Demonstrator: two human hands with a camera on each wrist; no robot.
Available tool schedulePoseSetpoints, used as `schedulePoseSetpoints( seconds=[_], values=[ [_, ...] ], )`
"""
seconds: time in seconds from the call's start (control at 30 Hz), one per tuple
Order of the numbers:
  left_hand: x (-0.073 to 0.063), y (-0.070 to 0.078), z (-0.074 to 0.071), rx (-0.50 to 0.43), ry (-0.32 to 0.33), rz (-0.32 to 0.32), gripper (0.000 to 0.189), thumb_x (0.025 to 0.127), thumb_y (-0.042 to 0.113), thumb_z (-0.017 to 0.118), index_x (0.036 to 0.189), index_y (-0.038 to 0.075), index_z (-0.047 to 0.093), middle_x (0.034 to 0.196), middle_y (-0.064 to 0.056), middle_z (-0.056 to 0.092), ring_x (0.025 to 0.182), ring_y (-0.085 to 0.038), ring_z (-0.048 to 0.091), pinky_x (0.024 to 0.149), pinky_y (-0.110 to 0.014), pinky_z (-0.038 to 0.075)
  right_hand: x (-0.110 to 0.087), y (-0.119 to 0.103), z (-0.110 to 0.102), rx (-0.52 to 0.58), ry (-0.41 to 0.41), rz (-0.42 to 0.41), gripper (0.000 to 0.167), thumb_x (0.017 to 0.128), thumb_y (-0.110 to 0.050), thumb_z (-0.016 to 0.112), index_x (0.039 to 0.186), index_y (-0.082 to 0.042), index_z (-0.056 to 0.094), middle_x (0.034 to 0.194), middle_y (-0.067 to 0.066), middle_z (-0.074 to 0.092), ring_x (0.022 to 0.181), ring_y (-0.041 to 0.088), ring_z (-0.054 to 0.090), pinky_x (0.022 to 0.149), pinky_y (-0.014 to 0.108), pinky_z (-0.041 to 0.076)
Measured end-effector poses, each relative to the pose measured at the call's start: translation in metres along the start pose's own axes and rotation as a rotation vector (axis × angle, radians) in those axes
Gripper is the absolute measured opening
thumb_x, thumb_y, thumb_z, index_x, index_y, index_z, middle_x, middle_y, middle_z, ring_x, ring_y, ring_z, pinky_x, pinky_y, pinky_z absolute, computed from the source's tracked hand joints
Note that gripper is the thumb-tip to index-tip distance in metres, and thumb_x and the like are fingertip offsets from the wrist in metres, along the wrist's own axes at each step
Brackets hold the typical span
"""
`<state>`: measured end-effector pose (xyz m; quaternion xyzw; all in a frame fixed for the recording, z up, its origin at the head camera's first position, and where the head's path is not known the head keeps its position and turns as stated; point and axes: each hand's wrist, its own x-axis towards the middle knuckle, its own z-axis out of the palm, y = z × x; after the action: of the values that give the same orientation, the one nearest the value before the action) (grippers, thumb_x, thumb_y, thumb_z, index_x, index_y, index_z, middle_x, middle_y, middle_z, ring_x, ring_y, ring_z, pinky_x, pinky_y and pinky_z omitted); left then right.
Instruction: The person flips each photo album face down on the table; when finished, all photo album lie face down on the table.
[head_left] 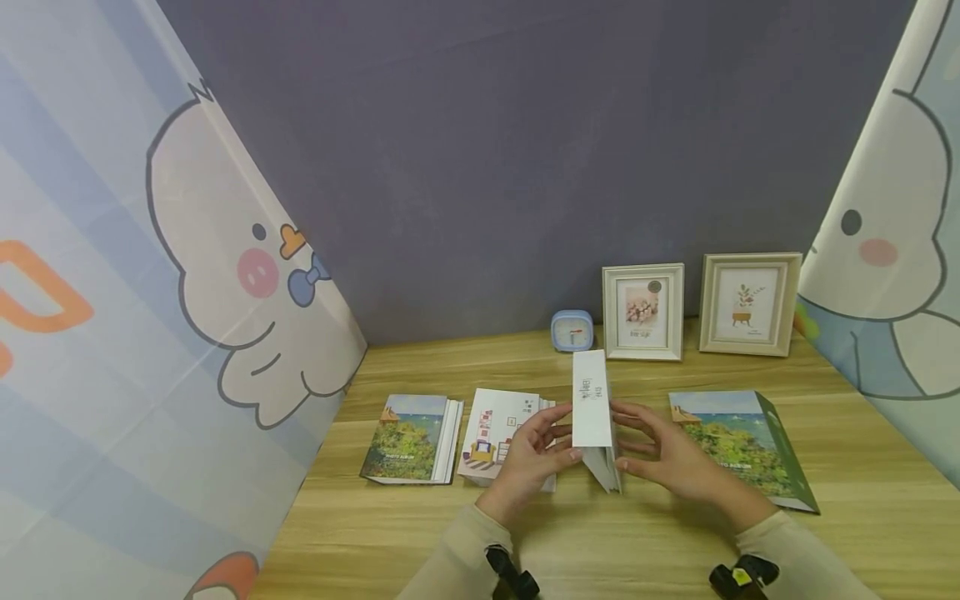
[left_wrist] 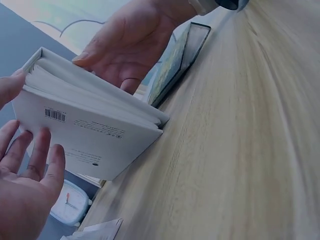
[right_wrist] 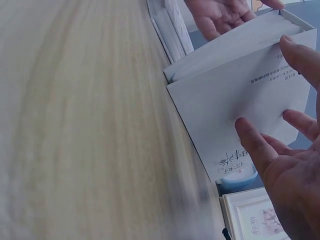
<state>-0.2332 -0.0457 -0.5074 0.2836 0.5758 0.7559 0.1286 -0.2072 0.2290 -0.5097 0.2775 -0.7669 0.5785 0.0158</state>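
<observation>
A white photo album [head_left: 592, 400] stands spine up between my hands, with its page edges at the tabletop. Its barcoded cover faces my left hand [head_left: 531, 458]; those fingertips rest on the cover while the thumb touches the near end by the spine. On the opposite cover lie the extended fingers and thumb of my right hand [head_left: 667, 450]. From the right wrist, the lettered cover [right_wrist: 215, 100] shows the right fingertips [right_wrist: 242, 125] spread against it. White inner pages [left_wrist: 90, 95] appear between the slightly parted covers.
Left of my hands lie a landscape-covered photo album [head_left: 405, 437] and a white illustrated album [head_left: 498, 437]. Another landscape album [head_left: 738, 442] lies to the right, beside my right wrist. A blue clock [head_left: 572, 331] and two picture frames [head_left: 642, 312] stand along the back.
</observation>
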Motion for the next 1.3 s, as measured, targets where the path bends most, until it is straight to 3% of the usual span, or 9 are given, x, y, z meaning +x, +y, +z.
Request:
schedulePoseSetpoints(
  seconds=[0.13,0.2,0.23,0.4,0.57,0.73,1.0,1.17,1.3],
  values=[
    [0.0,0.0,0.002,0.015,-0.008,-0.004,0.064,0.095,-0.005,0.073,0.154,0.003,0.048,0.16,-0.014,0.046,0.138,-0.034,0.052,0.116,-0.052,0.042,0.001,-0.001,0.0,0.049,-0.017,-0.014,0.082,0.093,-0.007,0.08,0.162,-0.008,0.035,0.161,0.027,0.036,0.144,0.023,0.046,0.104,0.049,0.051],
    [0.0,0.0,0.003,0.003,-0.009,-0.002,0.063,0.095,-0.005,0.073,0.153,0.001,0.048,0.159,-0.014,0.046,0.139,-0.035,0.051,0.117,-0.051,0.041,0.0,-0.001,0.0,0.068,-0.022,-0.011,0.081,0.094,-0.005,0.078,0.162,-0.007,0.034,0.162,0.028,0.033,0.143,0.017,0.046,0.103,0.049,0.051],
    [0.001,0.0,0.003,0.001,-0.008,-0.002,0.061,0.096,-0.004,0.074,0.152,0.0,0.049,0.158,-0.015,0.047,0.14,-0.035,0.051,0.117,-0.051,0.041,0.0,-0.001,0.0,0.08,-0.022,-0.004,0.08,0.095,-0.005,0.078,0.162,-0.007,0.034,0.163,0.028,0.032,0.143,0.018,0.045,0.103,0.048,0.052],
    [0.002,0.001,0.005,0.01,-0.007,0.006,0.054,0.097,-0.001,0.074,0.147,-0.003,0.053,0.154,-0.016,0.051,0.14,-0.036,0.051,0.117,-0.051,0.041,-0.001,-0.001,-0.001,0.106,-0.002,0.047,0.076,0.097,-0.006,0.075,0.161,-0.006,0.034,0.163,0.029,0.03,0.142,0.053,0.036,0.098,0.041,0.057],
    [0.005,0.004,0.007,0.076,-0.012,0.02,0.051,0.097,0.0,0.073,0.146,0.002,0.056,0.155,-0.011,0.052,0.141,-0.033,0.051,0.116,-0.058,0.04,-0.002,-0.004,0.0,0.034,0.032,0.081,0.075,0.098,-0.011,0.076,0.16,-0.002,0.035,0.16,0.031,0.036,0.135,0.059,0.045,0.098,0.038,0.058],
    [0.006,0.006,0.009,0.142,-0.027,0.037,0.05,0.098,0.005,0.074,0.146,0.007,0.059,0.155,-0.006,0.054,0.141,-0.028,0.051,0.115,-0.056,0.042,-0.003,-0.008,-0.001,0.006,0.05,0.079,0.07,0.1,-0.008,0.072,0.159,0.002,0.036,0.157,0.033,0.039,0.13,0.051,0.053,0.094,0.036,0.059],
    [0.006,0.007,0.012,0.212,-0.072,0.037,0.052,0.101,0.006,0.071,0.15,0.007,0.054,0.161,-0.012,0.045,0.145,-0.039,0.045,0.117,-0.061,0.036,-0.005,-0.011,-0.002,0.115,0.036,0.036,0.062,0.107,0.0,0.057,0.158,0.013,0.025,0.155,0.046,0.028,0.12,0.001,0.061,0.089,0.033,0.061],
    [0.007,0.006,0.014,0.251,-0.087,0.026,0.055,0.1,0.003,0.07,0.152,0.01,0.052,0.164,-0.016,0.039,0.146,-0.041,0.043,0.117,-0.06,0.037,-0.004,-0.009,-0.002,0.132,0.036,0.018,0.066,0.106,0.002,0.058,0.159,0.014,0.021,0.152,0.048,0.029,0.119,0.001,0.062,0.09,0.033,0.061],
    [0.009,0.005,0.013,0.276,-0.105,-0.021,0.061,0.1,0.004,0.072,0.155,0.016,0.05,0.167,-0.015,0.034,0.147,-0.044,0.04,0.116,-0.057,0.039,-0.004,-0.008,-0.005,0.117,0.05,0.031,0.075,0.103,0.002,0.062,0.164,0.005,0.019,0.153,0.044,0.034,0.118,0.004,0.063,0.088,0.04,0.062]
  ],
)
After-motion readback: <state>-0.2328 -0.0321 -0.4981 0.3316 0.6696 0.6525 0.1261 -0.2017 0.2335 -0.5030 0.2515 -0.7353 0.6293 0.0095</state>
